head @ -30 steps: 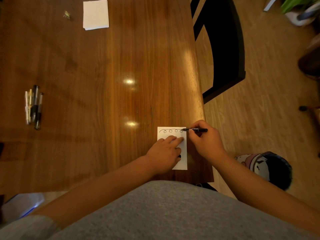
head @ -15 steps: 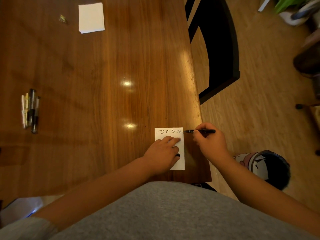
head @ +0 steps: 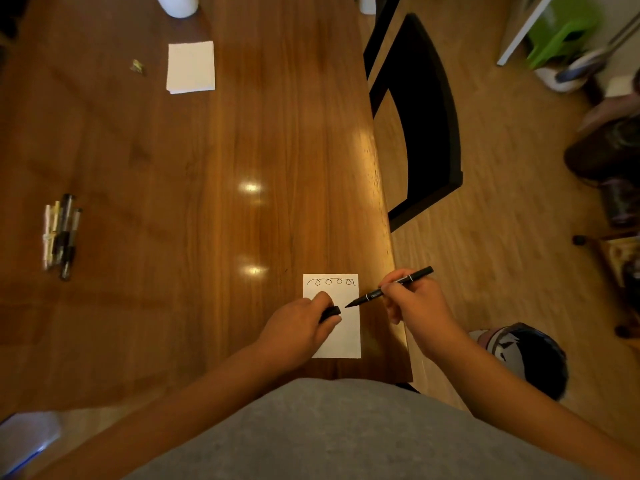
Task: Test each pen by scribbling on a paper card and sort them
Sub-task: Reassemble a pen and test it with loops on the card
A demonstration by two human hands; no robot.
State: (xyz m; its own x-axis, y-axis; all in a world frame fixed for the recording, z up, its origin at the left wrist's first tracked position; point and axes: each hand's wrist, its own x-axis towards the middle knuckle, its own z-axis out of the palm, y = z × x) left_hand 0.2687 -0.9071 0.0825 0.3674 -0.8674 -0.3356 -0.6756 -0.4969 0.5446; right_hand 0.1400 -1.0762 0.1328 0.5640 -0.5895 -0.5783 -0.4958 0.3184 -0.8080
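Note:
A white paper card (head: 346, 336) lies near the table's right front edge, with a looping black scribble along its top. My right hand (head: 414, 303) grips a black pen (head: 389, 287), tip pointing left and down over the card's right edge. My left hand (head: 298, 330) rests over the card and pinches the black pen cap (head: 330, 312), its open end facing the pen tip a short gap away. Several pens (head: 59, 233) lie bunched at the table's far left.
A stack of white cards (head: 191, 67) sits at the back with a small crumpled scrap (head: 137, 66) to its left. A white cup (head: 177, 4) stands at the far edge. A black chair (head: 429, 126) is beside the table's right edge (head: 382, 188).
My right hand lifted the pen off the card's top edge and swung its tip down toward my left hand. My left hand's fingers curled and raised the cap to meet it.

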